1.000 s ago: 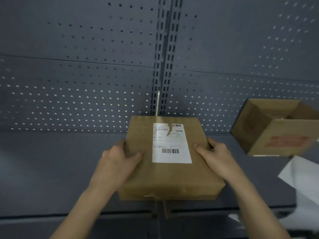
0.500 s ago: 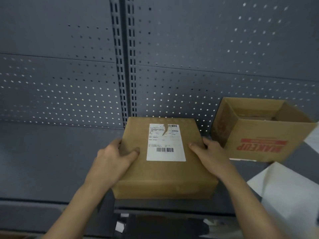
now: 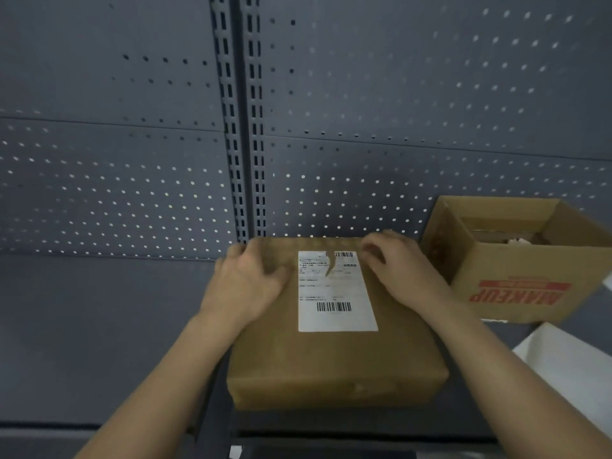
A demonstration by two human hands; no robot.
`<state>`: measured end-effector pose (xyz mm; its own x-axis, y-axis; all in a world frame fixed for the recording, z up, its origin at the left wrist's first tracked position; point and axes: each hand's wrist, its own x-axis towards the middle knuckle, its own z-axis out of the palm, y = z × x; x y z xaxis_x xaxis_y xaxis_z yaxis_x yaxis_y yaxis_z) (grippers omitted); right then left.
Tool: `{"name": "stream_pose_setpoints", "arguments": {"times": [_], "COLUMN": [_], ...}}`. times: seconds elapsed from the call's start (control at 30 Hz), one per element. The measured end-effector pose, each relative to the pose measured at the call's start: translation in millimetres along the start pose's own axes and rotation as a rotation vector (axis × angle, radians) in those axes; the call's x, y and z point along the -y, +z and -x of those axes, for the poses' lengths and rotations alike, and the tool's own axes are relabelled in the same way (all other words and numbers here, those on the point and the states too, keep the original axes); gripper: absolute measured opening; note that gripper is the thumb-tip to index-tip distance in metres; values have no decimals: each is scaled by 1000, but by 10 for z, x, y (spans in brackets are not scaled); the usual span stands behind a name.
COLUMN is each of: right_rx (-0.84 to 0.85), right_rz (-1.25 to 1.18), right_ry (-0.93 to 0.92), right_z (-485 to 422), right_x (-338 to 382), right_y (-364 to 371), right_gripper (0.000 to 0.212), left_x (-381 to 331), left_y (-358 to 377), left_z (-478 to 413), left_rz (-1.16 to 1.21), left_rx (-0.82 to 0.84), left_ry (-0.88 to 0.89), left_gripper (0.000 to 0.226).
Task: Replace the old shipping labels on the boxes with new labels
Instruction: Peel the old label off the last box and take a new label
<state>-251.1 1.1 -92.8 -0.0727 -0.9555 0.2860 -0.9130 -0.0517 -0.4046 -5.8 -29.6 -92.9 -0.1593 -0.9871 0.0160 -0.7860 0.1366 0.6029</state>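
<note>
A closed brown cardboard box (image 3: 331, 362) lies flat on the dark grey shelf (image 3: 99, 332), in front of me. On its top sits a white shipping label (image 3: 334, 316) with a barcode and a tear running down from its far edge. My left hand (image 3: 245, 286) rests on the box's far left corner, fingers curled at the far edge. To the right of the label's torn end, my right hand (image 3: 404, 273) lies with its fingers bent over the far edge. Both hands are blurred.
An open cardboard box (image 3: 530, 293) with red upside-down print stands on the shelf just right of the closed box. White paper sheets (image 3: 569, 369) lie at the near right. A perforated grey back panel with slotted uprights (image 3: 238, 127) rises behind.
Both hands slid from the box's left and right sides to its far edge. The box now sits further right on the shelf, closer to the open box.
</note>
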Motion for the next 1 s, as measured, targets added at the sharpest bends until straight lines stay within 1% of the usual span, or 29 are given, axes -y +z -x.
{"name": "stream_pose_setpoints", "arguments": {"times": [0.07, 0.13, 0.2, 0.33, 0.53, 0.67, 0.7, 0.8, 0.97, 1.0], "right_rx": [102, 186, 212, 209, 142, 123, 127, 134, 137, 140], "right_rz": [51, 67, 72, 99, 86, 97, 104, 122, 158, 163], "right_ry": [-86, -130, -164, -190, -166, -180, -181, -174, -186, -190], "right_z": [-180, -321, -417, -446, -387, -361, -361, -373, -365, -367], "right_x": [5, 7, 12, 8, -21, -11, -3, 20, 26, 27], "right_y": [56, 114, 156, 237, 347, 337, 332, 324, 333, 331], "right_gripper": [15, 16, 17, 19, 23, 25, 24, 24, 26, 27], "left_x": [-146, -271, -315, -222, -15, 81, 81, 67, 120, 111], "left_y": [57, 133, 208, 340, 387, 416, 407, 353, 372, 364], "left_z": [-134, -237, -306, -357, -391, -426, -424, -397, -390, -382], "left_rz": [-25, -55, -123, -250, -290, -334, -335, -302, -283, -277], "left_rx": [61, 109, 131, 93, 40, 55, 64, 126, 100, 103], "left_ry": [13, 35, 61, 119, 262, 305, 302, 256, 263, 253], "left_gripper": [62, 54, 51, 48, 51, 69, 69, 56, 61, 58]}}
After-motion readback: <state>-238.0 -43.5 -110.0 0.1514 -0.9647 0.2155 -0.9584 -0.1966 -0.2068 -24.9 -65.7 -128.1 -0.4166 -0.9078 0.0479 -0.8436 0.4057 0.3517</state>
